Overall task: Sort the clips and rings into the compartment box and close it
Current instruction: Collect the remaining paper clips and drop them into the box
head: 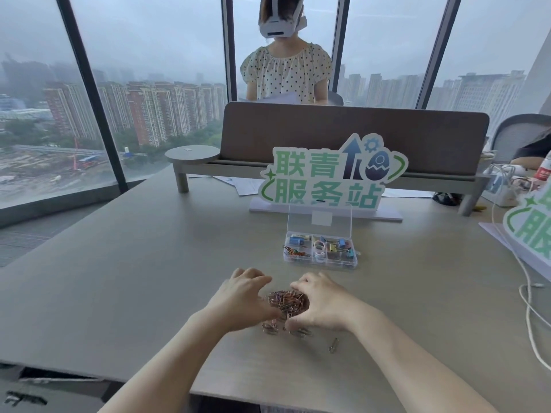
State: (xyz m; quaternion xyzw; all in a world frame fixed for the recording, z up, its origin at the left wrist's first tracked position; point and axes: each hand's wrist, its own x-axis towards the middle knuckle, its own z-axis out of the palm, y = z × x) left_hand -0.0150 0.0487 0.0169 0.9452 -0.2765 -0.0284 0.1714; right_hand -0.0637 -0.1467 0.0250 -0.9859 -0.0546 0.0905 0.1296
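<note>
Both hands cupping paper clips (286, 302) pile, open compartment box (320, 248) beyond

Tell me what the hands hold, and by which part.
Both hands, left and right, cup a heap of coloured metal paper clips by its sides, on the table.

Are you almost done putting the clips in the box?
Partly. The compartment box already holds binder clips and rings. Both hands, left hand and right hand, are scooping the paper clip pile. A few stray clips remain, and the lid stands open.
</note>
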